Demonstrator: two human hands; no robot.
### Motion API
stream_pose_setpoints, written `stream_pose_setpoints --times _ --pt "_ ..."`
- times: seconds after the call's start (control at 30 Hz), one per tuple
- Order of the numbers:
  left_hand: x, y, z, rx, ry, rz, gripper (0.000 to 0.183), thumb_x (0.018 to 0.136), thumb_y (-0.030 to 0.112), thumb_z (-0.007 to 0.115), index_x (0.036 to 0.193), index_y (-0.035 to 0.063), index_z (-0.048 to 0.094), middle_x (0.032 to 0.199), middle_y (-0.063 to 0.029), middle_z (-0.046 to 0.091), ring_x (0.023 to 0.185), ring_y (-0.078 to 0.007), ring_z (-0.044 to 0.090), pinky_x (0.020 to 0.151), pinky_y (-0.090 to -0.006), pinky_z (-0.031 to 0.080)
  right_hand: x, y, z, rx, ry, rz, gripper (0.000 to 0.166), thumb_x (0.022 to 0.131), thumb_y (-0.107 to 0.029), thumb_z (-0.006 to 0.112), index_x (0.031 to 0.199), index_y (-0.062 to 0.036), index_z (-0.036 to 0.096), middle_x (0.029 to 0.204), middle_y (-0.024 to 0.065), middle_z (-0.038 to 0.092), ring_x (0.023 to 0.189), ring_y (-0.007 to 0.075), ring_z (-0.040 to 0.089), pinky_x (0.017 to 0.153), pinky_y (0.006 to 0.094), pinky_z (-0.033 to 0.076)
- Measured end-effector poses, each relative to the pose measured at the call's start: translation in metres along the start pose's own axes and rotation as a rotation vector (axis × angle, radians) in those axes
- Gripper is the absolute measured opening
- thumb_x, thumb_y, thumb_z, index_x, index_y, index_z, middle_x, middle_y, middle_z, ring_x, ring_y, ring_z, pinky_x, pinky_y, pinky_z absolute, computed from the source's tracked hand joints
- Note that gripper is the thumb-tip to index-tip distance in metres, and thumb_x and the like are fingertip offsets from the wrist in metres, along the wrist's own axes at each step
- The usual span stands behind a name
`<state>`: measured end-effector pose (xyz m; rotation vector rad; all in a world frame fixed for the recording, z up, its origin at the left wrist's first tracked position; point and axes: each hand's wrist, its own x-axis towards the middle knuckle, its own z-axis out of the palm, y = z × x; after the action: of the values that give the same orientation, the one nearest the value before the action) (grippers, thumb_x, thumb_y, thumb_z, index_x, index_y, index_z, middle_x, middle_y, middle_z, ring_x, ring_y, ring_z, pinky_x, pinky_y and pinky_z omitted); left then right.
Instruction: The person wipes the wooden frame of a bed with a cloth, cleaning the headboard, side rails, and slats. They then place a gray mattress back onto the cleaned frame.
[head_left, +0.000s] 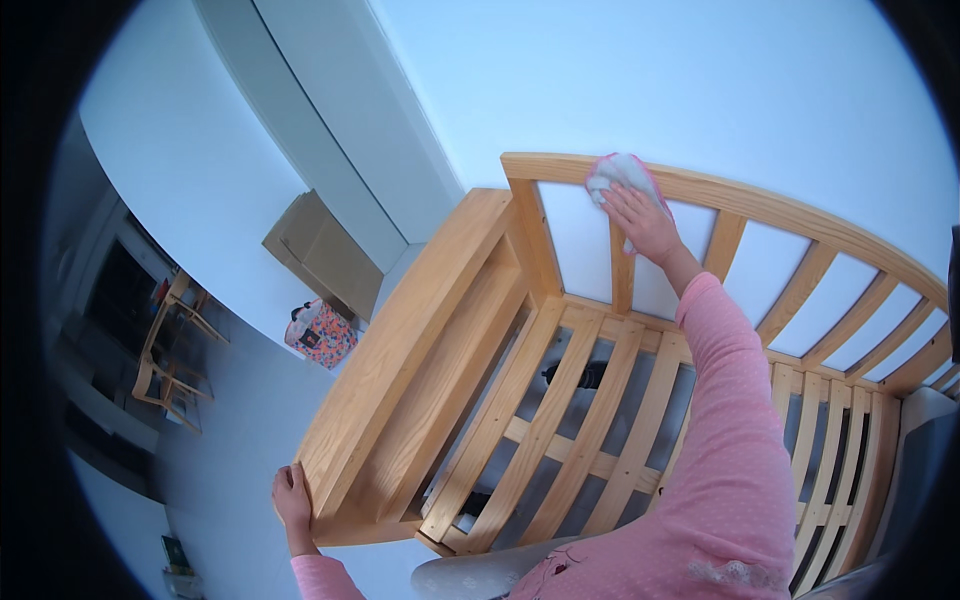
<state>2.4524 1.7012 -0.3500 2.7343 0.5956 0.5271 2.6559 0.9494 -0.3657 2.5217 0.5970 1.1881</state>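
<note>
My right hand (642, 225) presses a white cleaning cloth with pink edging (626, 171) against the side rail of a wooden bed (765, 201). The cloth drapes over the rail's top edge and hangs down by an upright slat (622, 279). At the lower left, my left hand (292, 496) rests on the near corner of the wooden headboard shelf (405, 322), fingers over its edge. Nothing is visible in that hand. Bare bed slats (592, 442) lie between my two arms.
A folded cardboard box (326, 251) leans by the wall, beside a colourful patterned bag (328, 334). Wooden chairs (169, 367) stand on the grey floor farther left. Dark items (589, 374) show beneath the slats. A grey cushioned edge (480, 571) lies before me.
</note>
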Motion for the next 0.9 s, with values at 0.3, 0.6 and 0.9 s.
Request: stream_pose_setpoints --times 0.3,0.6,0.9 --pt "-0.007 0.016 -0.004 -0.121 -0.026 -0.024 0.034 0.096 0.032 0.052 0.104 0.0 0.062 0.098 -0.0181 0.065 0.093 -0.0316 0.061 0.082 -0.0396 0.046 -0.135 -0.097 0.117 0.287 -0.599 0.074 0.034 0.084 -0.014 0.055 0.117 -0.0063 0.061 0.12 0.0103 0.064 0.112 0.0275 0.059 0.095 0.0379 0.046" --pt "0.009 0.1 0.03 -0.228 -0.063 0.316 0.038 0.096 0.015 0.051 0.13 -0.0018 0.048 0.131 -0.0193 0.05 0.122 -0.0353 0.049 0.104 -0.0394 0.038 -0.048 -0.114 0.151 0.24 -0.595 0.056 0.034 0.078 -0.013 0.058 0.111 -0.0083 0.065 0.111 0.003 0.067 0.102 0.0235 0.062 0.091 0.0363 0.046" --pt "0.018 0.182 0.052 0.051 -0.278 0.487 0.056 0.097 0.037 0.044 0.144 0.0063 0.038 0.147 -0.0179 0.036 0.137 -0.0358 0.032 0.114 -0.0463 0.021 0.041 -0.144 0.204 0.138 -0.062 0.139 0.052 0.084 -0.008 0.054 0.135 -0.0007 0.048 0.144 0.0136 0.044 0.134 0.031 0.041 0.11 0.0434 0.033"
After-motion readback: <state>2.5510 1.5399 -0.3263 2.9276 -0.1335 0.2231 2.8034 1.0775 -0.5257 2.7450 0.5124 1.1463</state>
